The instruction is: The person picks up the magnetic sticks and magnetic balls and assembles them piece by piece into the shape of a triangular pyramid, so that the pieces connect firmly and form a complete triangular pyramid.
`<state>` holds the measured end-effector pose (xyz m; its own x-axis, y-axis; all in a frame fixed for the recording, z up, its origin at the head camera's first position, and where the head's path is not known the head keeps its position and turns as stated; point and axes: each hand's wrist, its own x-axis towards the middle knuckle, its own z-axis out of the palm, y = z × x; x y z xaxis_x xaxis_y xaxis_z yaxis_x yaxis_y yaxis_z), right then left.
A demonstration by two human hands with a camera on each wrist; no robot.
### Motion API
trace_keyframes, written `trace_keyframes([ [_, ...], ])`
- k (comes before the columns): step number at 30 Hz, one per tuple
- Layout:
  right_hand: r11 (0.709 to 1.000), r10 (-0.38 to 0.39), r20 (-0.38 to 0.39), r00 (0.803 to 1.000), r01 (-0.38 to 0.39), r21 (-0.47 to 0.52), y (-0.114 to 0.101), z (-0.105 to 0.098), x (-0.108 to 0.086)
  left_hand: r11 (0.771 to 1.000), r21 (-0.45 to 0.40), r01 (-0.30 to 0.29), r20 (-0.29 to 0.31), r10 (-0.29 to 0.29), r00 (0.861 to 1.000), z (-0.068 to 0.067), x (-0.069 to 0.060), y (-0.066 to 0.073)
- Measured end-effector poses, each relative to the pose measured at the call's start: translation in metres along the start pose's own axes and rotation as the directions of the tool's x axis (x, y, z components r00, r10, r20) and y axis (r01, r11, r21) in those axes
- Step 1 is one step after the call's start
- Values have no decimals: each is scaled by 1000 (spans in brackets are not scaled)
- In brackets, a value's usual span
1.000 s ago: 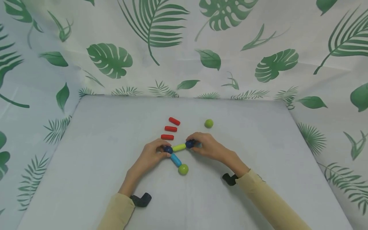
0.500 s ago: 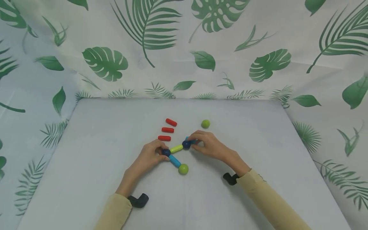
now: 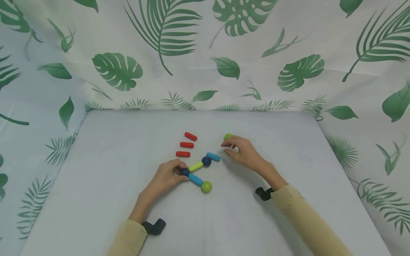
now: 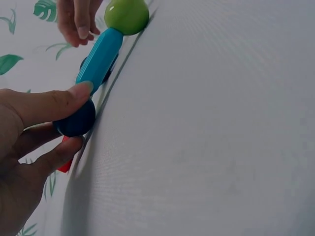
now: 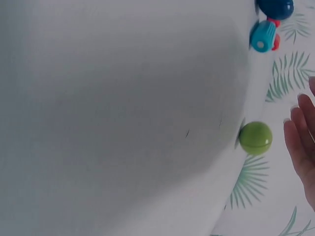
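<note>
My left hand [image 3: 168, 177] pinches a dark blue ball [image 3: 184, 172] between thumb and fingers; the left wrist view shows this ball [image 4: 76, 119] up close. From it a blue rod [image 3: 195, 179] runs to a green ball [image 3: 206, 187], and a yellow-green rod [image 3: 196, 166] runs to a second dark blue ball [image 3: 206, 161]. Another blue rod [image 3: 213, 156] lies against that second ball. My right hand [image 3: 245, 153] holds nothing, its fingers loosely bent, close to a loose green ball [image 3: 228, 136], which it partly covers in the head view.
Three red rods [image 3: 183, 154] lie in a loose column behind my left hand. A leaf-patterned cloth [image 3: 192, 81] rises behind the white table [image 3: 112, 149] and along both sides. Each wrist carries a black device [image 3: 154, 227].
My right hand has let go of the pieces by the second dark blue ball and moved back and right, towards the loose green ball. My left hand keeps its pinch.
</note>
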<state>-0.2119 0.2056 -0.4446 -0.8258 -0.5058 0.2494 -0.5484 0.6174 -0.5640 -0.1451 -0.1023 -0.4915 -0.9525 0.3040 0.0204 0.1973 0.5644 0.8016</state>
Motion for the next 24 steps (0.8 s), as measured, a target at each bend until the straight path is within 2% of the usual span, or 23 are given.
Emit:
trace_keyframes([
  [7, 996, 84, -59, 995, -86, -24, 17, -7, 5, 1000, -7, -4, -6, 4, 1000, -1, -4, -1],
  [12, 987, 154, -56, 986, -157, -43, 26, -5, 12, 1000, 10, 10, -17, -10, 1000, 1, -7, -1],
  [24, 990, 136, 23, 990, -135, -45, 43, 6, 23, 1000, 25, -10, -22, 10, 1000, 5, -12, 4],
])
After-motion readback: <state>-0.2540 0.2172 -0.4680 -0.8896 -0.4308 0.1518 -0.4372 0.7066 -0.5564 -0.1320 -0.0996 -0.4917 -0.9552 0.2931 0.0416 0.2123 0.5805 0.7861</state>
